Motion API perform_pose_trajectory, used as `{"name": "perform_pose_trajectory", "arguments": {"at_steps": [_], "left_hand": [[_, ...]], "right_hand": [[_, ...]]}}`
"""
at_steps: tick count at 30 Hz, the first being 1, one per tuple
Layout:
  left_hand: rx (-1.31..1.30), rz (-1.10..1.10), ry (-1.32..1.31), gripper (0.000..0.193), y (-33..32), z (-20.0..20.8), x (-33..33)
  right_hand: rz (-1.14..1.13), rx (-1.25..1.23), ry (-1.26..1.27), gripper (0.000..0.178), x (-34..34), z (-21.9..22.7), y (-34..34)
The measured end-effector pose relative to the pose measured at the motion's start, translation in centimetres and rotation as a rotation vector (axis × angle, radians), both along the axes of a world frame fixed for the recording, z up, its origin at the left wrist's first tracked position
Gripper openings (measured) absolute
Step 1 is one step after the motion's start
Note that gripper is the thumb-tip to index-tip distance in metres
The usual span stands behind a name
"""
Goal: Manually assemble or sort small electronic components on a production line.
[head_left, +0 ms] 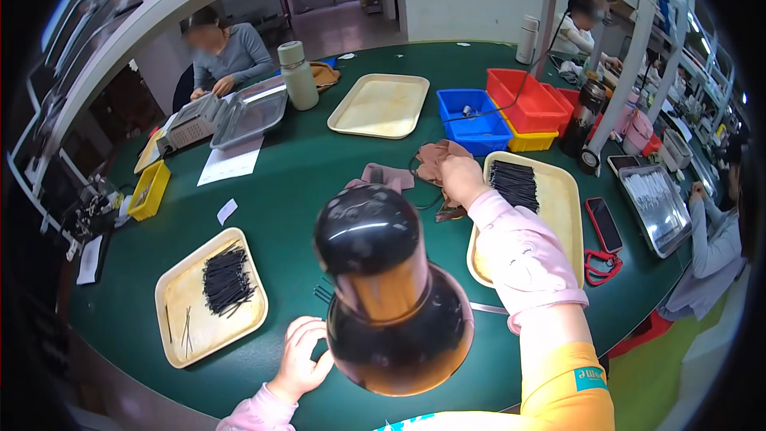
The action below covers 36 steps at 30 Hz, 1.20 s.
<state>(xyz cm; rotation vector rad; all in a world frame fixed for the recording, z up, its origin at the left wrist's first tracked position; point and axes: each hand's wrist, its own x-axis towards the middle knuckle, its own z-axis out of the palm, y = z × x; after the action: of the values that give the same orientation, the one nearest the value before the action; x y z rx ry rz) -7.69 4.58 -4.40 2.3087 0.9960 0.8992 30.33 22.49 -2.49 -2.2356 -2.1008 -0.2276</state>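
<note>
A black desk lamp head (391, 295) covers the middle of the work area. Beside its left edge lies my left hand (299, 359), thumb and fingers apart, the tips partly hidden behind the lamp. A few thin black rods (321, 291) poke out from behind the lamp just above that hand. My right hand (463, 179) reaches forward with its fingers closed on a brown cloth (437, 161). Right next to it, a cream tray (565, 215) holds a dense bundle of black rods (513, 185), and my right forearm crosses this tray. A mauve-grey cloth (387, 177) lies left of the brown one.
Another cream tray (171, 279) with black rods stands at the left, a bare one (383, 104) farther back. Blue (479, 140), red (523, 100) and yellow bins cluster at the back right. A phone (604, 223) and red strap (600, 270) lie at right. Other people sit around the table.
</note>
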Motion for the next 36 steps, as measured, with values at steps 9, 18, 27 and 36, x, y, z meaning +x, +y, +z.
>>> {"name": "perform_pose_trajectory", "arguments": {"at_steps": [9, 18, 27, 36], "left_hand": [[0.146, -0.066, 0.069, 0.029, 0.0, 2.1, 0.9], [-0.159, 0.088, -0.109, 0.024, -0.2, 0.2, -0.1], [0.066, 0.013, -0.02, 0.019, -0.1, 1.9, 1.2], [0.001, 0.074, -0.108, 0.017, -0.2, 1.2, -0.9]], "right_hand": [[0.058, 0.024, 0.116, 0.012, 0.5, 2.3, -0.3], [0.262, 0.263, 0.221, 0.025, -5.0, 6.3, -1.7], [0.385, 0.24, 0.131, 0.013, -6.0, -0.2, 1.5], [0.31, 0.203, 0.238, 0.025, -8.6, -0.2, 2.0]]}}
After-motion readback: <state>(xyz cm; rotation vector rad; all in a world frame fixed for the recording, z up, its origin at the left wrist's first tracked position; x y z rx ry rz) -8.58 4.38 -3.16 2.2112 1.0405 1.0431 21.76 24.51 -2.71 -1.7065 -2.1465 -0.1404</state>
